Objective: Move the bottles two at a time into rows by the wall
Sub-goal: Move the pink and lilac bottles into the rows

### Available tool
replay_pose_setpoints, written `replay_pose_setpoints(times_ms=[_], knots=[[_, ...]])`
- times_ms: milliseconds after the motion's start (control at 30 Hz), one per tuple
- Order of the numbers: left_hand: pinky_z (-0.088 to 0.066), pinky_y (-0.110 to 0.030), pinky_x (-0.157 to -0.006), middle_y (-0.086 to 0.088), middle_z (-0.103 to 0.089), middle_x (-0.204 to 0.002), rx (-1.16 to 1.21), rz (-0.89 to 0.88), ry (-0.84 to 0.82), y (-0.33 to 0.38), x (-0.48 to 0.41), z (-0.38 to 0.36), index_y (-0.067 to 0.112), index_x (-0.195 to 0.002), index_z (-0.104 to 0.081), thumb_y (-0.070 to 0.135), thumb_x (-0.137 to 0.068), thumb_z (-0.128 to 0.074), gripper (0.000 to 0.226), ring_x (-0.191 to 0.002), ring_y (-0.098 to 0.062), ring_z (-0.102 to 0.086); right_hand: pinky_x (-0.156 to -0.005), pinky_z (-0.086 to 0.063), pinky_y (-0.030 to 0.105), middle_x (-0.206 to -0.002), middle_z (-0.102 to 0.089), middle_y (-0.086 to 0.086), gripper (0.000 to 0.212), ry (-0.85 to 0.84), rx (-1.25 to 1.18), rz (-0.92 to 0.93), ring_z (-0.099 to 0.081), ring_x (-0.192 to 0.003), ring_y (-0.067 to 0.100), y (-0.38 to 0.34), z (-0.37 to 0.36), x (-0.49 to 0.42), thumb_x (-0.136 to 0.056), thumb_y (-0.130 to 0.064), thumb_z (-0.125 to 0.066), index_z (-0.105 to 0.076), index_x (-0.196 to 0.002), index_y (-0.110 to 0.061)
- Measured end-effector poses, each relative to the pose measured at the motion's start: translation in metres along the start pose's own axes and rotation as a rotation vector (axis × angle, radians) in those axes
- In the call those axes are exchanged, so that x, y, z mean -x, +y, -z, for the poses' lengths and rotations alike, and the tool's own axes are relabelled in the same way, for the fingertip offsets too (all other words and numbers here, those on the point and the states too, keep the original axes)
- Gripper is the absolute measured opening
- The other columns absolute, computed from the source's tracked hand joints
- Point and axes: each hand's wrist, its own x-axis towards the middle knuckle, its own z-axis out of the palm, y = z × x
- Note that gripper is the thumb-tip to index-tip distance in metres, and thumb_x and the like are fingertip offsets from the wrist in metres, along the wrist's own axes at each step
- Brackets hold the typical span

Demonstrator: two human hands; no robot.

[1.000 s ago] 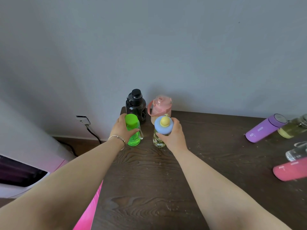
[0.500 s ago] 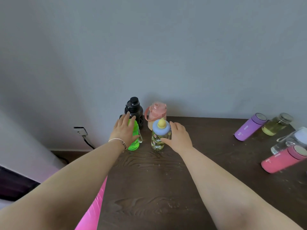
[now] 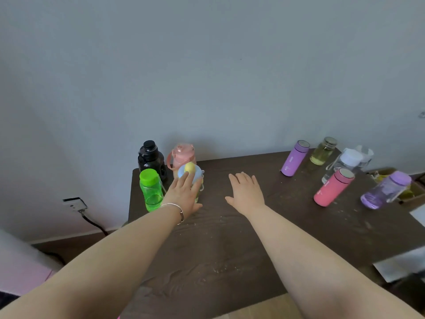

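Both my hands are out over the dark wood table (image 3: 230,249), fingers spread, holding nothing. My left hand (image 3: 182,196), silver bracelet (image 3: 177,209) on the wrist, hangs in front of the blue-lidded bottle with the yellow knob (image 3: 192,173); fingertips overlap its lid in view, can't tell if they touch. Green bottle (image 3: 150,191) stands just left of that hand at the table's left edge, free of it. Behind those two, at the back left corner against the wall (image 3: 207,77), the black bottle (image 3: 150,157) and the pink bottle with handle (image 3: 182,155) stand side by side. So four bottles form two short rows at that corner. My right hand (image 3: 246,192) is flat and open above bare tabletop near the middle, well apart from any bottle. Toward the back right edge: purple flask (image 3: 294,158), glass jar with yellowish liquid (image 3: 323,151), clear bottle with white cap (image 3: 345,161), pink flask (image 3: 333,187), and a translucent lilac bottle (image 3: 385,189) nearest the right edge, all upright, all far from my right hand.
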Motion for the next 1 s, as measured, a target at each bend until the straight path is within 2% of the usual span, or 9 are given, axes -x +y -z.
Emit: replay_pose_setpoints(times_ms=[267, 500, 667, 1000], knots=[[-0.011, -0.045, -0.122, -0.011, 0.0, -0.163, -0.093, -0.103, -0.068, 0.084, -0.026, 0.0, 0.016, -0.155, -0.002, 0.054, -0.092, -0.051, 0.088, -0.15, -0.029, -0.003, -0.121, -0.014, 0.048, -0.153, -0.037, 0.006, 0.076, 0.0, -0.01, -0.107, -0.02, -0.149, 0.026, 0.092, 0.0, 0.054, -0.093, -0.045, -0.06, -0.024, -0.154, -0.016], [-0.009, -0.044, -0.122, -0.007, -0.001, -0.163, -0.107, -0.121, -0.098, 0.196, -0.05, 0.003, 0.017, -0.155, 0.0, 0.055, -0.093, -0.048, 0.086, -0.151, -0.027, -0.001, -0.121, -0.017, 0.048, -0.151, -0.038, 0.005, 0.077, -0.006, -0.029, -0.194, -0.022, -0.148, 0.027, 0.206, 0.001, 0.111, -0.092, -0.045, -0.061, -0.025, -0.154, -0.018], [-0.009, -0.043, -0.122, -0.007, -0.001, -0.163, -0.128, -0.162, -0.084, 0.279, -0.066, 0.008, 0.017, -0.155, 0.0, 0.056, -0.093, -0.047, 0.087, -0.151, -0.026, -0.002, -0.12, -0.019, 0.047, -0.149, -0.04, 0.006, 0.076, 0.005, -0.043, -0.269, -0.03, -0.143, 0.026, 0.283, 0.0, 0.152, -0.091, -0.047, -0.061, -0.028, -0.152, -0.017], [-0.011, -0.043, -0.122, -0.008, -0.002, -0.163, -0.075, -0.196, -0.059, 0.404, -0.102, 0.018, 0.016, -0.155, -0.002, 0.056, -0.093, -0.048, 0.087, -0.15, -0.026, -0.003, -0.122, -0.016, 0.048, -0.159, -0.03, 0.007, 0.077, -0.034, -0.073, -0.389, -0.019, -0.15, 0.026, 0.395, 0.0, 0.204, -0.093, -0.048, -0.059, -0.023, -0.155, -0.02]])
